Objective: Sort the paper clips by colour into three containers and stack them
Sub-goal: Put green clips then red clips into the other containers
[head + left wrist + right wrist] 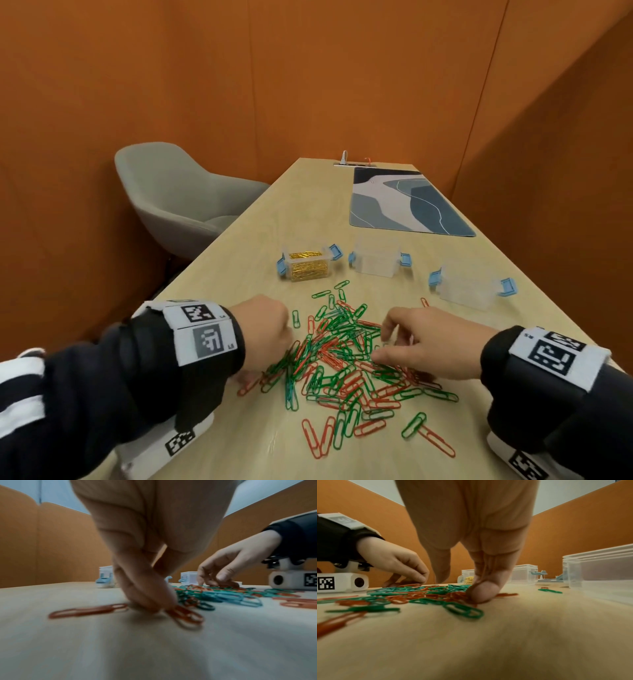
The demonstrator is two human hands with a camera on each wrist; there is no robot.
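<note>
a loose pile of red and green paper clips [346,356] lies spread on the near part of the pale wooden counter [212,274], with a few strays apart from it toward the near edge. the left hand [263,337] is at the pile's left edge, its fingers [145,596] bunched together and pointing down, tips touching the counter among red clips [185,615]; the blur hides whether they actually pinch one. the right hand [435,342] reaches into the pile from the right, fingers loosely curved and spread, the thumb [483,592] pressing down on red clips at the pile's edge; i cannot tell if it has hold of any. beyond the pile stand three clear containers with blue latches: the left one [308,265] holds gold clips, the middle one [376,262] and the right one [471,286] look empty. farther back on the counter lies a blue patterned mat [407,202], and a grey chair [178,198] stands beside the counter against the orange wall [308,68].
</note>
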